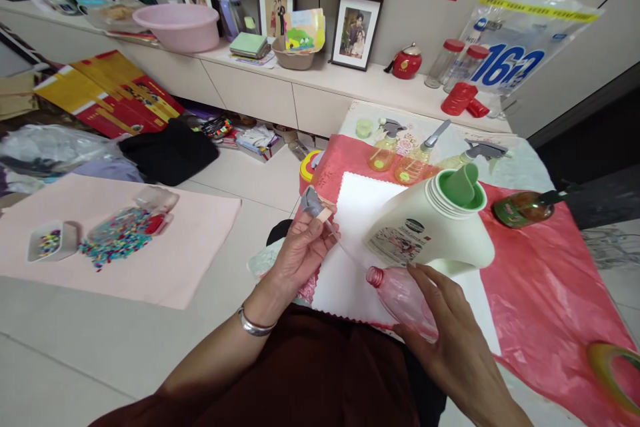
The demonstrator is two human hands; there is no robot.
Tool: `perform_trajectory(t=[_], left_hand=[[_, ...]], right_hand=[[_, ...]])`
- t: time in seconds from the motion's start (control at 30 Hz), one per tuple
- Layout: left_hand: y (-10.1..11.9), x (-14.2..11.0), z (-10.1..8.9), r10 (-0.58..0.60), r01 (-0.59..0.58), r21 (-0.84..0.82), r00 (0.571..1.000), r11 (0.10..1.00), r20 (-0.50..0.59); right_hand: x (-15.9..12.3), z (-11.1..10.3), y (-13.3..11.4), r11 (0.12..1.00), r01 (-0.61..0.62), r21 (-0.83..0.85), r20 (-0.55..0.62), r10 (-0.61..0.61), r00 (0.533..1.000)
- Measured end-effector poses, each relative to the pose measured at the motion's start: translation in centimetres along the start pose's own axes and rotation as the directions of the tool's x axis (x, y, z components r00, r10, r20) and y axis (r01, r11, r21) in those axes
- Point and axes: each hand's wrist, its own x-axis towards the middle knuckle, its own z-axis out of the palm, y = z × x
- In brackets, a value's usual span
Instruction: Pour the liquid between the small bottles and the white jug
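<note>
My left hand (299, 248) is closed around a grey trigger spray head (312, 203), whose thin clear dip tube (354, 255) slants down to the right. The tube's far end is close to the mouth of a clear pink bottle (403, 293); whether it has entered cannot be made out. My right hand (453, 330) grips that bottle, thumb on the near side and fingers over the far side. The bottle is tilted, its neck toward my left hand. Right behind it stands a large pale-green jug (425, 227) with a green spout (460, 187) in its open top.
Several spray bottles (411, 163) line the back of the red-covered table (535, 280). A brown-green bottle (525, 208) lies at right, near a tape roll (617, 373). A white sheet (345, 293) lies under the jug. Colourful beads (117, 240) cover a pink cloth at left.
</note>
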Motion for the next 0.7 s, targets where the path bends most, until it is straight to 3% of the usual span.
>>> perform_trajectory(t=[0.23,0.7], left_hand=[[-2.6,-1.7,0.7,-0.114,0.103,0.112,0.988,0.988,0.104],[-3.6,-2.4,0.4,-0.104,0.077,0.149,0.978,0.986,0.181]], right_hand=[[0.6,1.5,-1.5,0.987,-0.075,0.143,-0.031,0.081,0.996],[0.6,2.6,-2.2,0.936,-0.054,0.348,-0.088,0.091,0.992]])
